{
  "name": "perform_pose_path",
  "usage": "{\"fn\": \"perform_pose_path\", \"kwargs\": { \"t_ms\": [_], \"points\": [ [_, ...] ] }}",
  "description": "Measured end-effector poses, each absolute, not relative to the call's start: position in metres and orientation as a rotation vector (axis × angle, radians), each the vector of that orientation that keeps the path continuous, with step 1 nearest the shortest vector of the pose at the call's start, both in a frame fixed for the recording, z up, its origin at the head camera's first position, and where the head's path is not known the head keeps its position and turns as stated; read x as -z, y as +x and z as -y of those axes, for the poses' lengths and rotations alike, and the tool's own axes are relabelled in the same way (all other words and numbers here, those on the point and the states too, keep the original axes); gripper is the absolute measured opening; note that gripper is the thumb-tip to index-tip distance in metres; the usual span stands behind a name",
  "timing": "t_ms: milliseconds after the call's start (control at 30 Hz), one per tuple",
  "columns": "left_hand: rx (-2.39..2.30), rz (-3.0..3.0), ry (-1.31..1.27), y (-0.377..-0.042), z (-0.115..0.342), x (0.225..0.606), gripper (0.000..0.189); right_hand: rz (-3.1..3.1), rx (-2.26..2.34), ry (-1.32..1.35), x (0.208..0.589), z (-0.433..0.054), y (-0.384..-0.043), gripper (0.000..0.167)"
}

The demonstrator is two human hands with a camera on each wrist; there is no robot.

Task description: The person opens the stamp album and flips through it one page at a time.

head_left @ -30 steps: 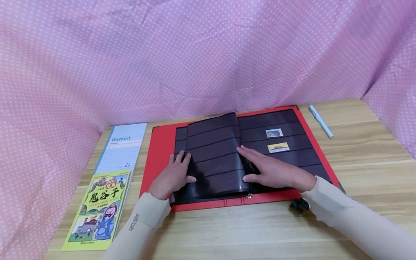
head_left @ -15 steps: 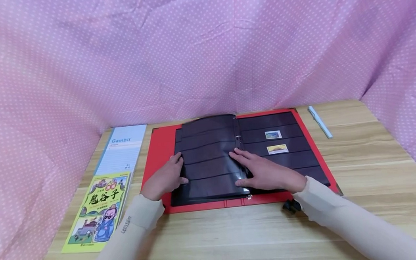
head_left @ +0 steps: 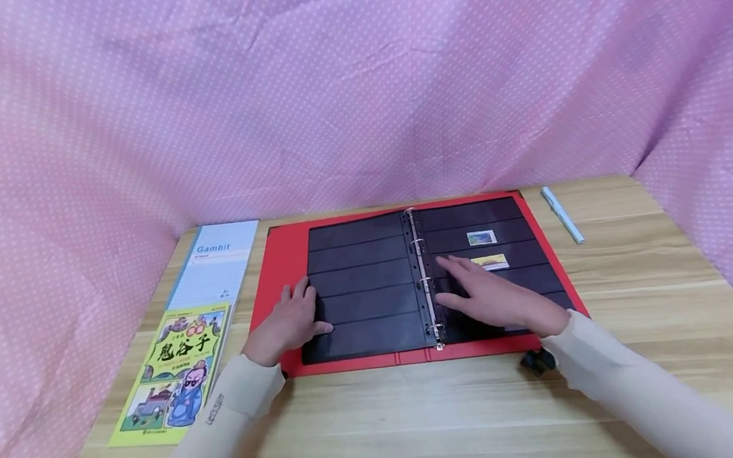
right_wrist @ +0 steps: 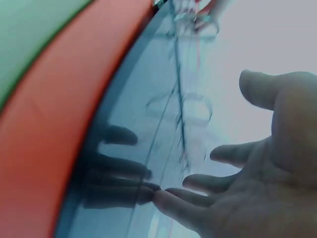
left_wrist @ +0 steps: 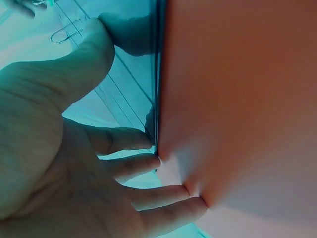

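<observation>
A red ring-binder stamp album lies spread on the table, its metal rings showing between two black pocket pages. My left hand rests at the outer edge of the left page; in the left wrist view the fingertips touch the red cover and the thumb lies over the page. Over the right page is my right hand, fingers extended and holding nothing. A blue-green stamp sits in that page, and a yellow stamp below it is partly covered by the fingers.
At the left lie a Gambit notepad and a yellow illustrated book. A light blue pen lies right of the album. Pink dotted cloth hangs behind the wooden table.
The raised black pages have settled flat on the left, uncovering the rings. My right hand has moved right, off those pages to above the right page. The left hand has shifted slightly left.
</observation>
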State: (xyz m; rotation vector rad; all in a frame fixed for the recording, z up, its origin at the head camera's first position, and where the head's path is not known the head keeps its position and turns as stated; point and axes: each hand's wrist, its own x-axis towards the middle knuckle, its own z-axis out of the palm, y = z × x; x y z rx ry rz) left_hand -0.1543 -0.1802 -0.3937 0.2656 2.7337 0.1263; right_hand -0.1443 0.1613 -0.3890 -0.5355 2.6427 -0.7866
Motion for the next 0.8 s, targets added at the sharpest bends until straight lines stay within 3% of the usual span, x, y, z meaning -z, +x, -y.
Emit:
{"fn": "perform_pose_path", "kwargs": {
  "t_ms": [400, 800],
  "points": [
    [-0.106, -2.733, 0.263, -0.153, 0.179, 0.394, 0.088, -2.797, 0.624, -0.279, 0.393, -0.25, -0.127, 0.073],
    [-0.122, -2.718, 0.259, -0.154, 0.18, 0.392, 0.088, -2.864, 0.61, -0.225, 0.399, -0.265, -0.125, 0.069]
  ]
}}
